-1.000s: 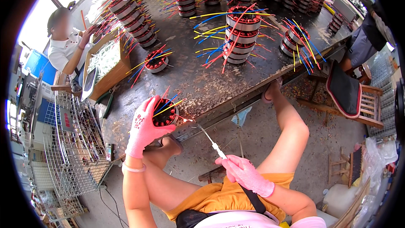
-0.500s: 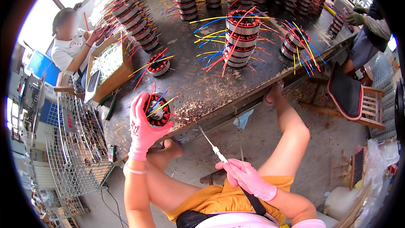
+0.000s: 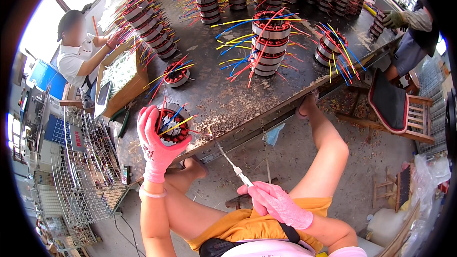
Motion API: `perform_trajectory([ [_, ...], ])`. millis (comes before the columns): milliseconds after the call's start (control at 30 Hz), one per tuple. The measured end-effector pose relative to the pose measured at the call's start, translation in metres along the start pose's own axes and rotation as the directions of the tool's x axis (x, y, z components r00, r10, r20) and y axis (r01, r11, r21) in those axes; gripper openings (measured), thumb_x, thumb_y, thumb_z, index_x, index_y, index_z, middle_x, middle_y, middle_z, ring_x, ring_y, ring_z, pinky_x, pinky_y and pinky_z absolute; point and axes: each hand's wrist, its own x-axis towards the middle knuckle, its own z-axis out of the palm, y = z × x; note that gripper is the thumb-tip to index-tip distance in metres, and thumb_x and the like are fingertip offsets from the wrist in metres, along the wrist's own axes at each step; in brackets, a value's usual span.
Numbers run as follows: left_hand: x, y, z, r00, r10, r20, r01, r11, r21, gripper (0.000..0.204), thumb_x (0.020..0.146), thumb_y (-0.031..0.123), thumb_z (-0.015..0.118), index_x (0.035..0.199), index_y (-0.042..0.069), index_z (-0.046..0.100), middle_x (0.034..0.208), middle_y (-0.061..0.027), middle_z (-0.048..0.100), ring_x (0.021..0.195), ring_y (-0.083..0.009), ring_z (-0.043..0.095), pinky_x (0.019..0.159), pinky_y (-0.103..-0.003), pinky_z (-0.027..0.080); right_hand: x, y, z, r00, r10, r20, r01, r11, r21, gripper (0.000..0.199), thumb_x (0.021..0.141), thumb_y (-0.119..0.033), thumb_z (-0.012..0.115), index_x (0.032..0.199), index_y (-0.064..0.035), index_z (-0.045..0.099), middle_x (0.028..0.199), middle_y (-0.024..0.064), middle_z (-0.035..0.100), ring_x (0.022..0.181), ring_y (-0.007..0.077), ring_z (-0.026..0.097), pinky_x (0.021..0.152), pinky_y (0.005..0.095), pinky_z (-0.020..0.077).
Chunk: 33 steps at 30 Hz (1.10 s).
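Observation:
My left hand [image 3: 158,152], in a pink glove, grips a motor stator [image 3: 175,138] at the table's near edge. Red, blue and yellow wires rise from its top, and its dark red windings face up. In my gloved right hand [image 3: 282,205], low over my lap, is a slim tool [image 3: 243,176] with a white handle and a thin metal shaft. The shaft points up and left toward the stator, with its tip apart from it. Just beyond the held stator, a single stator [image 3: 177,77] lies on the dark worn table [image 3: 209,74].
Stacked stators [image 3: 270,43] stand mid-table, with a shorter stack [image 3: 331,47] to their right and more stacks behind. A cardboard box [image 3: 124,88] of white pieces sits at left, beside pliers [image 3: 124,121]. Co-workers sit left and stand right. Wire racks [image 3: 85,171] and a chair [image 3: 390,102] flank me.
My left hand and the stator have shifted slightly left, and the stator's top has tilted a little. The tool has moved slightly left too. The right co-worker's gloved hands have moved closer to a small stack.

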Motion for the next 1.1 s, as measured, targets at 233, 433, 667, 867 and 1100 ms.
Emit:
perform_trajectory([
  [233,-0.001,0.0,-0.002,1.0,-0.004,0.009,0.004,1.0,0.019,0.103,0.051,0.017,0.093,0.139,0.005,0.041,0.137,-0.0172,0.045,0.128,-0.0407,0.045,0.106,-0.05,0.041,0.001,-0.003,0.004,1.0,-0.005,-0.015,0.004,0.999,-0.039,0.034,0.106,-0.025,0.045,0.121,0.0024,0.059,0.061,-0.0049,0.043,0.056,0.0037,0.039,0.053,0.021,0.0318],
  [433,-0.001,0.0,-0.005,1.0,-0.003,0.025,0.001,0.997,0.071,0.105,0.05,0.015,0.092,0.141,0.005,0.039,0.139,-0.0167,0.045,0.129,-0.0379,0.045,0.108,-0.047,0.042,0.001,-0.006,0.005,1.0,-0.001,-0.008,0.0,0.999,-0.032,0.035,0.106,-0.026,0.046,0.121,0.0028,0.059,0.061,-0.0048,0.042,0.055,0.0038,0.039,0.052,0.0212,0.0317],
  [667,-0.001,0.0,-0.005,1.0,0.008,0.028,-0.011,0.997,0.076,0.105,0.051,0.015,0.092,0.141,0.005,0.039,0.139,-0.0165,0.045,0.129,-0.0387,0.045,0.108,-0.048,0.042,-0.001,-0.013,0.008,1.0,0.014,-0.019,-0.015,0.999,-0.05,0.036,0.106,-0.027,0.046,0.12,0.0032,0.059,0.06,-0.0043,0.041,0.055,0.0042,0.04,0.052,0.022,0.0321],
  [867,-0.001,0.001,-0.003,1.0,0.0,0.02,-0.001,0.999,0.051,0.104,0.052,0.019,0.093,0.14,0.005,0.04,0.138,-0.0171,0.046,0.129,-0.041,0.044,0.108,-0.051,0.04,0.003,-0.004,0.004,1.0,-0.01,-0.014,0.009,0.998,-0.06,0.036,0.106,-0.027,0.046,0.12,0.0028,0.059,0.06,-0.0053,0.041,0.054,0.004,0.039,0.051,0.0219,0.0315],
  [1100,-0.001,0.001,-0.004,1.0,0.01,0.025,-0.011,0.997,0.073,0.105,0.051,0.015,0.092,0.141,0.005,0.039,0.139,-0.0163,0.046,0.129,-0.0385,0.045,0.108,-0.048,0.042,0.003,-0.002,0.004,1.0,-0.009,-0.011,0.008,0.999,-0.033,0.035,0.106,-0.027,0.047,0.12,0.0024,0.06,0.06,-0.0059,0.041,0.055,0.0036,0.04,0.051,0.0208,0.031],
])
